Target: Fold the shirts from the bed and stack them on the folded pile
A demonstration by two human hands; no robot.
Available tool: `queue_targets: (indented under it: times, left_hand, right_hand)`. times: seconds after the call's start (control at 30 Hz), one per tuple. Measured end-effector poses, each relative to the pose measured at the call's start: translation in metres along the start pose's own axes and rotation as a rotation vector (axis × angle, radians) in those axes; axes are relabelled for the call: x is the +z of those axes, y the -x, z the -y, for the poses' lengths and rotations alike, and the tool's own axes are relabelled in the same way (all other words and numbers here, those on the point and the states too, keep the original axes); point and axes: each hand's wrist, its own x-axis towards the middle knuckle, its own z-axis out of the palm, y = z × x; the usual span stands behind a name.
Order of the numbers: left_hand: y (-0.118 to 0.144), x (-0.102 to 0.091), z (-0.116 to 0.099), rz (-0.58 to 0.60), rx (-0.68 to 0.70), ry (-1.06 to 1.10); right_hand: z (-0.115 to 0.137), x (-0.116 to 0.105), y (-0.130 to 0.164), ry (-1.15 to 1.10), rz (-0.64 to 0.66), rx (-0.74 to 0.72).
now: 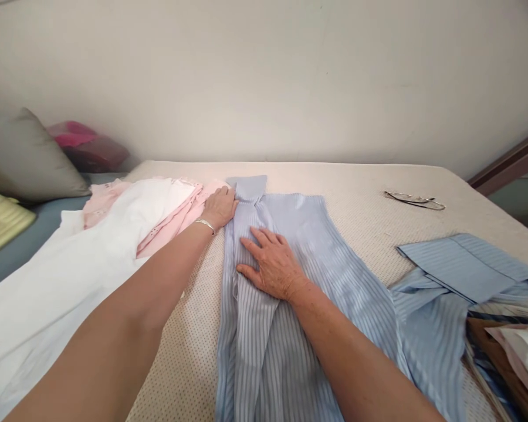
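Note:
A light blue striped shirt [330, 258] lies spread lengthwise on a beige mattress [334, 176], collar [247, 186] at the far end. My right hand [270, 264] presses flat on the shirt's left part, fingers spread. My left hand [220, 206], with a silver bracelet on the wrist, rests at the shirt's left shoulder edge beside the collar, fingers curled over the fabric. One sleeve with its cuff [466, 264] lies out to the right.
White cloth [70, 275] and a pink garment [176, 220] are piled left of the shirt. Eyeglasses [416, 200] lie at the far right of the mattress. Folded brown and patterned clothes [510, 351] sit at the right edge. A grey pillow [26, 155] and a pink bag [88, 143] stand at the left.

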Motion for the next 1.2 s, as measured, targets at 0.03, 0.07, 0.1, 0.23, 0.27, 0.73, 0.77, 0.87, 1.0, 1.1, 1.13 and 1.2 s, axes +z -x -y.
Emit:
queue_targets:
  times: [0.03,0.07,0.1,0.23,0.27,0.73,0.77,0.87,1.0,1.1,1.13,1.2]
  left_hand:
    - [-0.002,-0.003,-0.003,-0.011,-0.050,-0.015]
    - [-0.004,-0.006,-0.006,-0.040,-0.094,-0.016]
    - [-0.003,-0.009,-0.011,-0.081,-0.116,-0.003]
    - [0.020,-0.006,-0.034,-0.054,0.116,0.130]
    - [0.029,-0.001,-0.039,0.011,0.162,0.149]
    - [0.047,0.005,-0.049,0.159,0.128,0.148]
    - [0.047,-0.001,-0.052,0.169,0.115,0.159]
    - [0.041,-0.025,-0.079,0.166,0.071,0.186]
    - [0.018,-0.046,-0.161,0.151,0.032,0.257]
    - [-0.005,-0.040,-0.231,0.211,-0.016,0.367]
    - [-0.012,-0.036,-0.249,0.230,-0.039,0.407]
    - [-0.023,-0.026,-0.274,0.262,-0.081,0.485]
  right_hand:
    - [0.000,0.000,0.001,-0.016,0.022,-0.021]
    - [-0.001,-0.001,0.002,-0.029,0.040,-0.028]
    - [-0.001,-0.001,0.003,-0.039,0.051,-0.025]
    - [-0.001,0.000,0.003,-0.065,0.068,-0.018]
    - [0.000,0.000,0.001,-0.066,0.072,-0.015]
    - [0.028,-0.191,0.212,0.182,0.279,0.920]
    - [0.029,-0.191,0.235,0.183,0.338,1.007]
    - [0.030,-0.170,0.275,0.125,0.419,1.134]
    - [0.036,-0.146,0.273,0.013,0.370,1.100]
    - [0.041,-0.143,0.263,0.002,0.384,1.062]
    - [0.042,-0.143,0.261,0.005,0.384,1.046]
    - [0.042,-0.142,0.261,0.011,0.341,1.004]
